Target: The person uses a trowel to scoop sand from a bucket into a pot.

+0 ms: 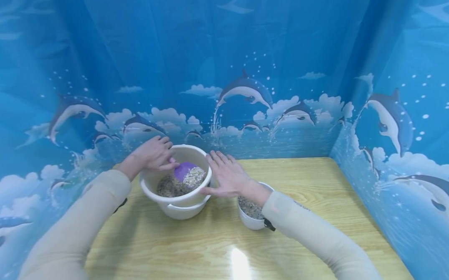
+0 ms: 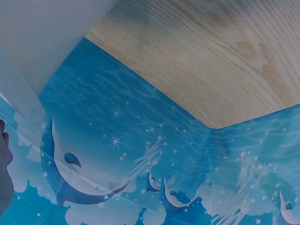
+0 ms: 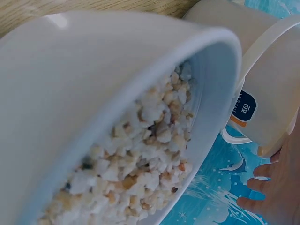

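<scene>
— What are the two hands doing?

— The left hand (image 1: pixel 152 155) curls its fingers around a purple scoop (image 1: pixel 183 170), whose blade lies on the gravel (image 1: pixel 181 182) inside a cream bucket (image 1: pixel 178 202). The right hand (image 1: pixel 227 175) lies flat, fingers spread straight, its thumb against the bucket's rim.

— What else is near them?

— Just under the right wrist stands a small white bowl (image 1: pixel 248 223), also holding gravel. Both vessels sit on a wooden table (image 1: pixel 199 249).
</scene>
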Demonstrator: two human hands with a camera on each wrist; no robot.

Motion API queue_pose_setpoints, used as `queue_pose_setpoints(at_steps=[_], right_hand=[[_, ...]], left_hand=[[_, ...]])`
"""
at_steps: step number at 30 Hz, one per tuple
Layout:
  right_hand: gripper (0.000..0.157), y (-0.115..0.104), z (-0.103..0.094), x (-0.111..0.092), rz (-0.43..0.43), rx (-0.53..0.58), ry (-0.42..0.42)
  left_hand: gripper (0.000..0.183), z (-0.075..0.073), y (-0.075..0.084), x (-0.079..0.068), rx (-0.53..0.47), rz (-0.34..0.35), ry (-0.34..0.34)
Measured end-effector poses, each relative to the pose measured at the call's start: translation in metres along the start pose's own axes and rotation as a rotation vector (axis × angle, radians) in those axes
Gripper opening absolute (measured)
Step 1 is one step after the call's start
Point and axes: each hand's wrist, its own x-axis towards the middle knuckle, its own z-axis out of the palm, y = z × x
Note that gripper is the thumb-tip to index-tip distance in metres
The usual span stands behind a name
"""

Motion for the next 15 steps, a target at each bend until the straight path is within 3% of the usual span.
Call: queue_pose_setpoints(at_steps=[4,10,15], right_hand=[[0.14,0.003,0.0,-0.005,0.013,0.017,-0.009],[0.121,0.011,0.0,-0.017,0.04,0.022,-0.016],[0.115,0.021,0.004,-0.033,0.042,0.036,-0.012]], left_hand=[[0.047,-0.001,0.0,0.0,-0.007,-0.002,0.011],[0.049,-0.005,0.001,0.003,-0.032,0.0,0.023],[0.05,-0.01,0.0,0.007,-0.03,0.011,0.023]])
